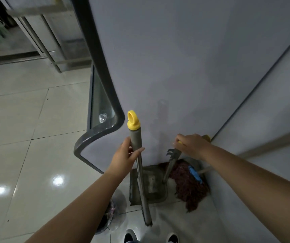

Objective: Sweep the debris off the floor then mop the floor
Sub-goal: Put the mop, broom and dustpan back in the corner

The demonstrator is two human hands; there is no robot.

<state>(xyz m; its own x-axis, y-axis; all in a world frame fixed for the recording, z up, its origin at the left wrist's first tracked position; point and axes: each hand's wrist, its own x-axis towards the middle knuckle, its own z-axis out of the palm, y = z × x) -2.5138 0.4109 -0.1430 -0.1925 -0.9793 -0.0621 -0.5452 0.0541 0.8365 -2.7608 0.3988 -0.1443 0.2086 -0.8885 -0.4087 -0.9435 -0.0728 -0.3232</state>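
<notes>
A grey broom point(141, 172) with a yellow loop cap stands upright in front of me, its brush end on the floor near my shoes. My left hand point(125, 156) grips its handle just below the cap. My right hand point(191, 144) holds the yellow top of the grey dustpan's handle point(173, 159). The dustpan point(149, 185) sits on the floor against the wall. A dark red mop head point(188, 185) with a blue clamp lies beside it in the corner.
A grey appliance point(175, 67) with a dark edge trim rises directly ahead, and a white wall panel point(272, 111) closes the right side. Glossy white floor tiles point(27, 137) spread to the left. A small bin point(108, 214) stands by my left arm. Metal table legs point(51, 50) stand far left.
</notes>
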